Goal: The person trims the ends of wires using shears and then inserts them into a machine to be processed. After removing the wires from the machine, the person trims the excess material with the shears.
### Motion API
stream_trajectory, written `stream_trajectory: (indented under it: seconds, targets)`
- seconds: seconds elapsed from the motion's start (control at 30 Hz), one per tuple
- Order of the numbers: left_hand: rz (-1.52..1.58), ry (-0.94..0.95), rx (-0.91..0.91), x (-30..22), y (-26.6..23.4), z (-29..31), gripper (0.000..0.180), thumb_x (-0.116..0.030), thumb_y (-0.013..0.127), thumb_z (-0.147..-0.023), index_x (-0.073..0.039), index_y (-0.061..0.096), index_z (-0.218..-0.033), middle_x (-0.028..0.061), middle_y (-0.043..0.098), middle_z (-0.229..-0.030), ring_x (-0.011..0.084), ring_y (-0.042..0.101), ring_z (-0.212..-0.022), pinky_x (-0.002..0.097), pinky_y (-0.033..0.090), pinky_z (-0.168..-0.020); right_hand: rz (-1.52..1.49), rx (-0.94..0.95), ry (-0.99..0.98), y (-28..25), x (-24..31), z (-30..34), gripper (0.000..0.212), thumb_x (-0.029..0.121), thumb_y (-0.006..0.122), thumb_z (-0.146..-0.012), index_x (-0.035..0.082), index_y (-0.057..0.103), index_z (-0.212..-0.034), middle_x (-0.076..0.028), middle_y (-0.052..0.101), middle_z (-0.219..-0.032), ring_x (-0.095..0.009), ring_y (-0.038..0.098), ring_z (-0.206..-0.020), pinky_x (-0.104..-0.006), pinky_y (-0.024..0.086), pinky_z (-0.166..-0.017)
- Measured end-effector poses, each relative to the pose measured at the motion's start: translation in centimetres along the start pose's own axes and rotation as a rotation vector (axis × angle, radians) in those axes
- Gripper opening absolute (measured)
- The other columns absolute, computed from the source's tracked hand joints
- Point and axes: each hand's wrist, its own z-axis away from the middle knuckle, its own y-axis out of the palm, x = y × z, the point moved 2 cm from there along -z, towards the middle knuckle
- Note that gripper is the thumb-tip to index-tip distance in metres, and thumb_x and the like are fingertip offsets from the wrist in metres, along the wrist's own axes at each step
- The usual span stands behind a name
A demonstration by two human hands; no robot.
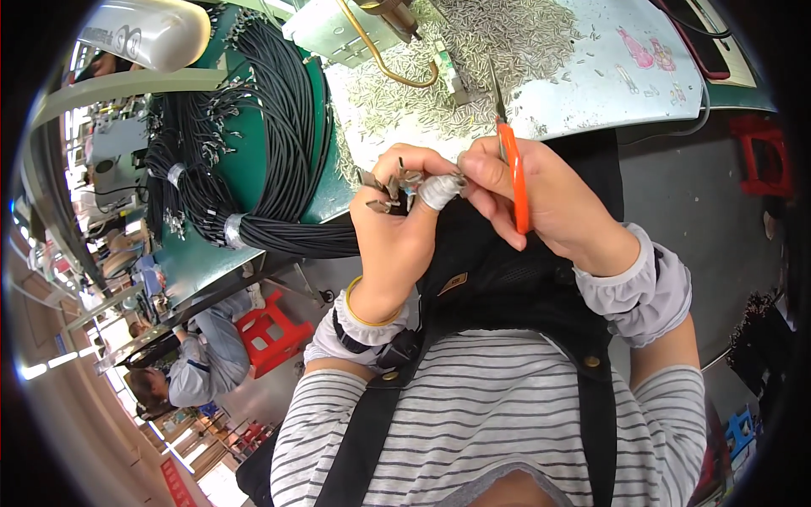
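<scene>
My left hand (393,241) is closed around the end of a black cable bundle (300,239), and metal connectors (393,184) stick out between its fingers. Whitish tape (439,192) is wrapped round the left thumb. Orange-handled scissors (514,177) rest in my right hand (553,198), their dark pointed blades aimed away from me. The right thumb and forefinger pinch together at the tip of the taped thumb; whatever small piece lies between them is too small to make out.
Small metal pins (507,51) lie heaped on the white work surface (608,93), beside a bench machine (351,34). More black cables (287,110) cover the green table (241,173) on the left. Red stools (269,334) stand on both sides. A person (207,363) sits at lower left.
</scene>
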Motion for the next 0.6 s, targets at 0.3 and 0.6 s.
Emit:
stream_trajectory:
  seconds: [0.3, 0.6]
  targets:
    - [0.547, -0.502, 0.132, -0.7, -1.0, -0.1, 0.014, -0.001, 0.06, -0.076, -0.001, 0.053, -0.087, -0.0006, 0.051, -0.07, 0.0003, 0.032, -0.045, 0.0162, 0.02, -0.039, 1.346, -0.308, -1.236, -0.5, 1.1, 0.1, 0.013, 0.015, 0.061, -0.068, 0.011, 0.058, -0.079, -0.001, 0.046, -0.057, -0.015, 0.046, -0.043, -0.0254, 0.034, -0.039]
    - [0.44, -0.599, 0.138, -0.7, -1.3, -0.1, 0.015, 0.001, 0.06, -0.075, 0.0, 0.052, -0.087, -0.0009, 0.05, -0.068, 0.0002, 0.031, -0.044, 0.0165, 0.02, -0.038, 1.608, -0.255, -1.312, -0.3, 1.9, 1.2, 0.014, 0.013, 0.06, -0.068, 0.011, 0.058, -0.081, 0.003, 0.049, -0.056, -0.01, 0.046, -0.044, -0.0227, 0.029, -0.04]
